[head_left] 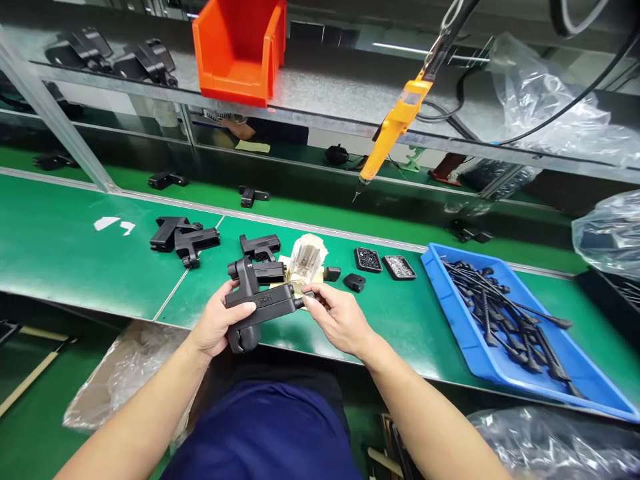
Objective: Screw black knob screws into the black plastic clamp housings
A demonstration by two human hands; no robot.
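Note:
A black plastic housing (270, 303) with raised lettering is held above the front edge of the green bench. My left hand (218, 320) grips its left part, the thumb lying across the top. At its right end my right hand (337, 315) pinches a small dark piece (306, 300) between thumb and fingers, touching the housing's tip. Just behind, a pale holder (307, 257) stands on the bench with another black housing (267, 272) beside it. Further back lies one more black housing (260, 247).
A blue tray (450, 320) of black cabled parts sits at right, near two small screw trays (369, 260). Black housings (185, 239) lie at left. An orange electric screwdriver (395, 130) hangs overhead, and an orange bin (233, 87) stands on the shelf. Behind the shelf, a person's hand (239, 128) shows.

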